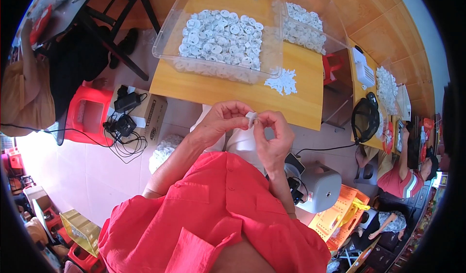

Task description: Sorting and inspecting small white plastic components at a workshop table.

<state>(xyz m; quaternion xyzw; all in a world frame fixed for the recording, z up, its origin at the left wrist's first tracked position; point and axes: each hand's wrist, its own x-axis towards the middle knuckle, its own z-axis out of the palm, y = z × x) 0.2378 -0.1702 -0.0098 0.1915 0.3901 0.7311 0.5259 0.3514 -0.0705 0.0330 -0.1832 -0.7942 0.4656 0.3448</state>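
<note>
a clear rectangular plastic bin [165, 44] of round white pieces sits at eleven o'clock on the yellow wooden table [303, 105], another clear bin [340, 26] of white pieces at one. centrally, left hand [221, 122] and right hand [274, 134] pinch a small white piece [251, 119]; nine o'clock, a brown cardboard box [155, 113].

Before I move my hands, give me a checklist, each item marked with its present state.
1. Left hand has the small white piece: ok, pinched at the fingertips.
2. Right hand is on that same piece: ok, thumb and finger meet at it.
3. Piece is free of defects: cannot tell, too small and partly covered.
4. Clear bin is open on top: ok, white parts inside show.
5. Loose white pieces are inside the bin: not ok, they lie beside it on the yellow table.
</note>
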